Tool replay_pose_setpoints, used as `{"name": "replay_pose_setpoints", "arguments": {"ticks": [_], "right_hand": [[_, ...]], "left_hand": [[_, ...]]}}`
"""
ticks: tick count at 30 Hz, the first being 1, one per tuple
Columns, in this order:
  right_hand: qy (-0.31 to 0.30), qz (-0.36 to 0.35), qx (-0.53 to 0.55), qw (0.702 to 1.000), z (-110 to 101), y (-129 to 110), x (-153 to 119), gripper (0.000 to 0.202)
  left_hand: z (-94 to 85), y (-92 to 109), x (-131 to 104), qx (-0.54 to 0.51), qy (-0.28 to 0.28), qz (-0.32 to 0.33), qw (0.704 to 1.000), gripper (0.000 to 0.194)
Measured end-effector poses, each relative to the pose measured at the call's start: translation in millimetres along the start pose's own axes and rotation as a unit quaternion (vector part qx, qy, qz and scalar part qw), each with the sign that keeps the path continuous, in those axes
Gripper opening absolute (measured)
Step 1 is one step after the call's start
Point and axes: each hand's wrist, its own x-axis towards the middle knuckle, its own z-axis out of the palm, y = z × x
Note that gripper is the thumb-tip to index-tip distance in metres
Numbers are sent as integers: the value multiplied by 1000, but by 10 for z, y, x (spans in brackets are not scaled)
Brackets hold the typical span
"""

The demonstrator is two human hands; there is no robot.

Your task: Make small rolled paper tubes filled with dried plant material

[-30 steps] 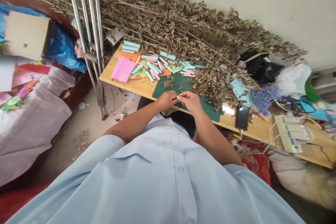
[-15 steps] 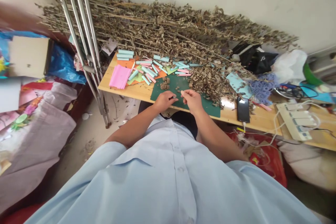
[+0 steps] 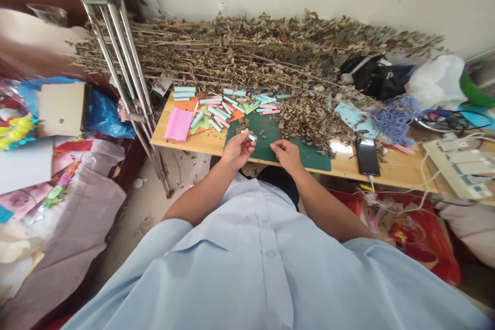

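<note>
My left hand (image 3: 237,150) holds a small light-blue paper tube (image 3: 251,137) between thumb and fingertips, above the green cutting mat (image 3: 266,147). To its right, apart from it, my right hand (image 3: 288,156) is closed in a pinch over the same mat; whatever is in those fingertips is too small to make out. A small clump of crumbled dried leaves (image 3: 243,124) lies on the mat just beyond my left hand. Loose dried leaves (image 3: 309,124) are heaped beyond my right hand. Blue and pink paper tubes (image 3: 218,112) lie scattered on the left.
Long dried leafy stalks (image 3: 216,56) run along the wall. Pink paper sheets (image 3: 179,125) lie at the table's left end, near metal crutches (image 3: 127,62). On the right are a phone (image 3: 367,156) with a cable, purple yarn (image 3: 396,118) and a power strip (image 3: 458,167).
My left hand has lifted and turned, so the blue tube now shows at its fingertips. My right hand has moved slightly away from it. The view has shifted a little.
</note>
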Motion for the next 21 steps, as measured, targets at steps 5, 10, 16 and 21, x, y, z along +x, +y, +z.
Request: {"name": "replay_pose_setpoints", "arguments": {"ticks": [5, 10, 16, 21], "right_hand": [[-1, 4, 3, 1000, 3, -8, 1, 31], [-1, 7, 3, 1000, -2, -22, -10, 31], [-3, 6, -3, 1000, -3, -38, -14, 32], [-6, 12, -3, 1000, -13, -30, 6, 32]], "left_hand": [[16, 11, -27, 4, 5, -10, 1000, 28], [-83, -87, 31, 110, -6, 37, 993, 34], [-199, -200, 186, 517, -15, 235, 823, 21], [-301, -244, 257, 647, -94, 296, 697, 11]]}}
